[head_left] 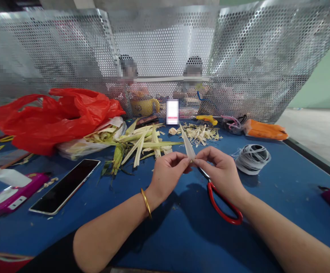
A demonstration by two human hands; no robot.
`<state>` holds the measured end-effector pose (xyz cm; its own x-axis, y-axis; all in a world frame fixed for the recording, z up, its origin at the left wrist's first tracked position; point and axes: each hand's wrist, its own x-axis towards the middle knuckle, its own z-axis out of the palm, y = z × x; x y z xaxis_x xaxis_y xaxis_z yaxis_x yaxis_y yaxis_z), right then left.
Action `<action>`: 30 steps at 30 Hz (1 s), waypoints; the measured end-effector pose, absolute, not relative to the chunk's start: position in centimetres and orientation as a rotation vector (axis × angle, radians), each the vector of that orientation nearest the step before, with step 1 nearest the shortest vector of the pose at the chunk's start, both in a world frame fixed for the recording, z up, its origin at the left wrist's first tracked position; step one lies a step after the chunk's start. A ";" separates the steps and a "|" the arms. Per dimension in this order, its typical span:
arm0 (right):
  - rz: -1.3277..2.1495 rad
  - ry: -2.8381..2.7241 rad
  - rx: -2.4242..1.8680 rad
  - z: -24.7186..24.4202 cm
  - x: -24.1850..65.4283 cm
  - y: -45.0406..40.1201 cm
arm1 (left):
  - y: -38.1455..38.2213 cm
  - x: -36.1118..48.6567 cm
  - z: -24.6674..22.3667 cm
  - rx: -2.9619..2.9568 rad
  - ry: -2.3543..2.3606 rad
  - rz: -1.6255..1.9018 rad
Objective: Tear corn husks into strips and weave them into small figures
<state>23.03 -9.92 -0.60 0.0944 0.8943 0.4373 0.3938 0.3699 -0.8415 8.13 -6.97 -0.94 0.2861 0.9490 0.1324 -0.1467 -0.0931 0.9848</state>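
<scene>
Between the fingertips of my left hand (169, 172) and my right hand (220, 170) is a pale, pointed strip of corn husk (188, 144), its tip pointing up and away. Both hands are closed in a pinch at its lower end, thumbs almost touching. Beneath my right hand are scissors with red handles (221, 208); the hand partly covers their blades, and I cannot tell whether it touches them. A gold bracelet (146, 203) circles my left wrist. Just beyond my hands, more corn husks (139, 146) lie in a loose pile, some greenish. Shredded husk scraps (200, 133) are heaped to their right.
A red plastic bag (59, 117) and a dark-screened phone (66, 185) lie left on the blue table (159, 242). A roll of grey cord (253, 159) and an orange packet (265, 129) are right. Behind stands a perforated metal screen (161, 41), with two people beyond.
</scene>
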 end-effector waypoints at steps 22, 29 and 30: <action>0.316 -1.735 -1.165 -0.7 23.4 -10.0 | -6.8 8.0 -0.7 0.863 0.787 0.927; 0.191 -1.788 -1.177 -0.6 23.3 -10.0 | -7.0 8.0 -0.7 0.848 0.792 0.921; 0.197 -1.781 -1.174 -0.6 23.3 -10.0 | -7.1 8.1 -0.8 0.877 0.797 0.938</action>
<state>23.28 -10.03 -0.64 -0.0784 0.7792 0.6218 0.6247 0.5245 -0.5785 8.05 -7.05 -0.78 0.3759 0.9075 -0.1875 -0.3316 0.3206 0.8873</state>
